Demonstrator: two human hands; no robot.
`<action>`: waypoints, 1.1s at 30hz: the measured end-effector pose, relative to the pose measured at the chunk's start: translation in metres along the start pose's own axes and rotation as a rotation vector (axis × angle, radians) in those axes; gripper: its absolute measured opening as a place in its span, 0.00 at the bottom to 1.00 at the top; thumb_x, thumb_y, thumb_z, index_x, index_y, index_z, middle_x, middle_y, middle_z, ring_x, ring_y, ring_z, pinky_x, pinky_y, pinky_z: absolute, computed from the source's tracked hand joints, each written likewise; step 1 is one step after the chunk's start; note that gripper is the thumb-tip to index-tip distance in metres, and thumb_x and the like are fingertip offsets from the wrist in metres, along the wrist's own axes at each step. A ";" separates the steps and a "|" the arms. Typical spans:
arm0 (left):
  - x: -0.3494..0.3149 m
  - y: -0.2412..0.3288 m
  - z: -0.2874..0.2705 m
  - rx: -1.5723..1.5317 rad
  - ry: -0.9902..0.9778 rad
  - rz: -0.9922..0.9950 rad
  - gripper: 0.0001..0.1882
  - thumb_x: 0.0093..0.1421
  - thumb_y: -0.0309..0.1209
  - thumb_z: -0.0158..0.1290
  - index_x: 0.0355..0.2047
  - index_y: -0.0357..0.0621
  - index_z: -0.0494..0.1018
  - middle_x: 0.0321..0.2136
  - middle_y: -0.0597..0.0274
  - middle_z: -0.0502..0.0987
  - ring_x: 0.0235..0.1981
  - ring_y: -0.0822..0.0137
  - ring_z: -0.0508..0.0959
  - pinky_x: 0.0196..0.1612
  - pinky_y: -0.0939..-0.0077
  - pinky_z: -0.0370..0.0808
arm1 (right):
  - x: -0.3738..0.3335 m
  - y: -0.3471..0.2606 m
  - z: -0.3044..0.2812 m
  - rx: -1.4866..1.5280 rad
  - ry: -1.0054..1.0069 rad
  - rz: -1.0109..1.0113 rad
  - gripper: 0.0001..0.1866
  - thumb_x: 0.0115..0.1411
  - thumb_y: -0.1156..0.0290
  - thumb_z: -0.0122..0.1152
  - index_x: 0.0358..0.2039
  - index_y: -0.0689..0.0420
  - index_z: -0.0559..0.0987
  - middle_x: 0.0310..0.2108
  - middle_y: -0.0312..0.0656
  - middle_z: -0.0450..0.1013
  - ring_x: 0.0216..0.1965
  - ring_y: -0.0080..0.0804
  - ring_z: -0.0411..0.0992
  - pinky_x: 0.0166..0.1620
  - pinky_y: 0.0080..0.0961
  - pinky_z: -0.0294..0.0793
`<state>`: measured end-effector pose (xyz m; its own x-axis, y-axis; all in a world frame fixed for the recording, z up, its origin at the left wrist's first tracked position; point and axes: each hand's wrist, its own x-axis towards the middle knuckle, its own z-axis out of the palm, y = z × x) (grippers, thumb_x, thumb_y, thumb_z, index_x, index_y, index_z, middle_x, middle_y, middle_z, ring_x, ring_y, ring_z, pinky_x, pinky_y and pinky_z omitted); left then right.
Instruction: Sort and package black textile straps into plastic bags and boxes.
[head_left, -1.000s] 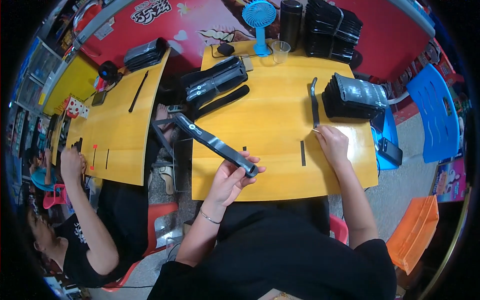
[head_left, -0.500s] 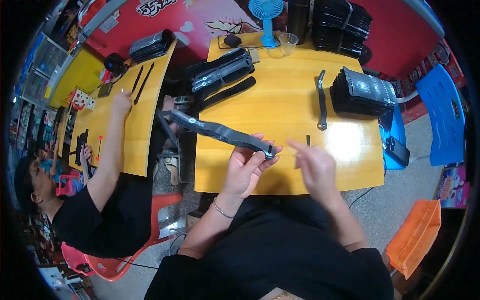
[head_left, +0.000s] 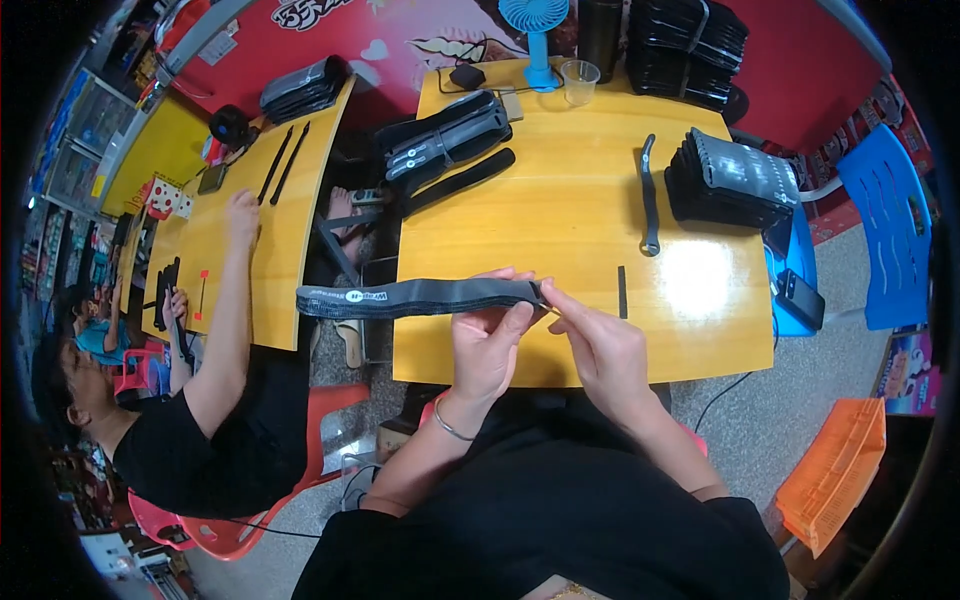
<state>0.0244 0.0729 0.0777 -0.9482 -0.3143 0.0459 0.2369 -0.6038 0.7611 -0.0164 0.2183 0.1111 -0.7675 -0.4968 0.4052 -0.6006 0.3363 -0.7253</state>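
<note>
A long grey and black strap [head_left: 415, 296] stretches out level to the left, over the front edge of the yellow table [head_left: 560, 220]. My left hand [head_left: 487, 340] grips its right end from below. My right hand [head_left: 598, 345] pinches the same end at its tip, thumb and forefinger together. Both hands sit just above the table's near edge. Farther back on the table, to the right, lies a second thin strap [head_left: 649, 195].
A pile of black straps [head_left: 735, 182] sits at the table's right, another bundle [head_left: 445, 140] at back left, a blue fan [head_left: 535, 35] and clear cup [head_left: 579, 80] behind. A black phone [head_left: 799, 298] lies on a blue stool. Another person [head_left: 190, 400] works at the left table.
My right hand left the thin strap on the table and came in to the end of the long strap. The long strap swung from slanting to level. The neighbour's arm reached onto the left table.
</note>
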 end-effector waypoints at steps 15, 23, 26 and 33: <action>0.007 0.008 0.004 0.625 -0.115 0.520 0.17 0.56 0.16 0.54 0.45 0.37 0.65 0.42 0.53 0.69 0.47 0.55 0.75 0.49 0.70 0.74 | 0.011 -0.013 0.012 0.430 0.014 0.210 0.20 0.60 0.82 0.49 0.52 0.55 0.72 0.30 0.41 0.77 0.29 0.22 0.75 0.32 0.17 0.71; 0.010 0.016 0.004 0.496 -0.003 0.518 0.20 0.52 0.16 0.58 0.45 0.36 0.66 0.41 0.54 0.70 0.45 0.57 0.77 0.45 0.72 0.77 | 0.014 -0.020 0.027 0.688 -0.004 0.302 0.18 0.61 0.80 0.48 0.52 0.58 0.71 0.35 0.42 0.76 0.30 0.22 0.75 0.31 0.16 0.70; 0.011 0.019 0.000 0.557 -0.014 0.507 0.20 0.51 0.15 0.58 0.45 0.36 0.67 0.40 0.54 0.70 0.44 0.56 0.77 0.45 0.71 0.77 | 0.016 -0.021 0.025 0.797 -0.028 0.363 0.17 0.62 0.79 0.48 0.52 0.58 0.69 0.32 0.41 0.76 0.30 0.20 0.75 0.31 0.16 0.70; 0.012 0.018 -0.003 0.508 -0.060 0.471 0.19 0.53 0.16 0.58 0.44 0.36 0.67 0.39 0.55 0.71 0.43 0.56 0.78 0.46 0.71 0.77 | 0.017 -0.016 0.031 0.798 0.025 0.303 0.14 0.62 0.79 0.48 0.49 0.61 0.70 0.31 0.41 0.76 0.31 0.22 0.76 0.33 0.17 0.72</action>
<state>0.0183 0.0562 0.0895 -0.7822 -0.4085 0.4704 0.5119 0.0089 0.8590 -0.0134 0.1798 0.1126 -0.8799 -0.4552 0.1359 -0.0381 -0.2175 -0.9753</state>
